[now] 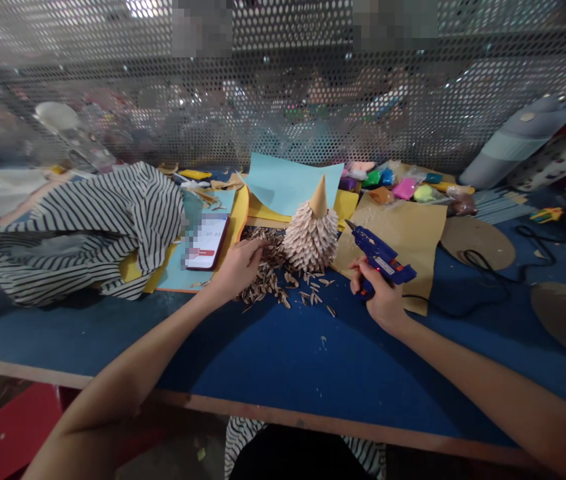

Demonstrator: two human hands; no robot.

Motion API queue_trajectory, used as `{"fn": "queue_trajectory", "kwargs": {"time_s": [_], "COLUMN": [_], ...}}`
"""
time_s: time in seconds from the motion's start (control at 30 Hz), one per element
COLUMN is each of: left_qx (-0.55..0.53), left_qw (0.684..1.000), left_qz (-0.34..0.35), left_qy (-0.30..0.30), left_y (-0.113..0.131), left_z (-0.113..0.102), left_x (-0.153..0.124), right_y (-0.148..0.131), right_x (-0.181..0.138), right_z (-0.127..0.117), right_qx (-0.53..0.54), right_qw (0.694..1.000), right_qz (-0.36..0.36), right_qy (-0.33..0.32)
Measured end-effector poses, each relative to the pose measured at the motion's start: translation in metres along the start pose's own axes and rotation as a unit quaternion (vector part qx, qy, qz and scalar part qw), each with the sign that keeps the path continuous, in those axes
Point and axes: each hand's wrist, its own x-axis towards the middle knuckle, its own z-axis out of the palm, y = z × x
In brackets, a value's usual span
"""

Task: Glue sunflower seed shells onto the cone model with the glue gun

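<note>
My right hand (pixel 377 295) is shut around the grip of a blue hot glue gun (pixel 381 255), its nozzle pointing up and left toward a cone figure (pixel 310 239). The figure is covered in overlapping pale sunflower seed shells and topped by a bare kraft paper tip (pixel 319 197). My left hand (pixel 235 268) lies beside it, with its fingers on a loose pile of seed shells (pixel 264 270). Whether those fingers pinch a shell is hidden. The glue gun's tip stands apart from the figure.
A striped cloth (pixel 77 233) lies at the left, next to a phone (pixel 206 241) showing a timer. Behind are light blue paper (pixel 287 183), kraft paper (pixel 393 247) and modelling clay packets (pixel 387 177). A cardboard disc (pixel 477 243) and black cord (pixel 487 300) lie right, before a perforated metal screen (pixel 283 100).
</note>
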Motion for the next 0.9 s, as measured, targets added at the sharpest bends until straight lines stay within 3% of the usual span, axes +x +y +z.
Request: {"fn": "queue_trajectory", "kwargs": {"time_s": [0.13, 0.3, 0.7, 0.9], "left_qx": [0.011, 0.027, 0.15, 0.233], "left_qw": [1.0, 0.997, 0.979, 0.951], "left_qz": [0.002, 0.064, 0.135, 0.187], "left_qy": [-0.005, 0.023, -0.041, -0.08], "left_y": [-0.0001, 0.0, -0.0002, -0.0023], "left_z": [-0.0011, -0.0003, 0.0082, 0.0049], "left_x": [-0.0003, -0.0008, -0.0045, -0.0019], "right_y": [-0.0006, -0.0004, -0.0014, -0.0001], "right_x": [-0.0005, -0.0007, -0.0008, -0.0005], "right_z": [-0.0003, 0.0, 0.0011, 0.0001], "right_qx": [-0.004, -0.008, -0.003, 0.008], "right_qw": [1.0, 1.0, 1.0, 1.0], "right_qz": [0.007, -0.001, -0.005, 0.004], "right_qy": [-0.002, -0.005, -0.003, -0.002]}}
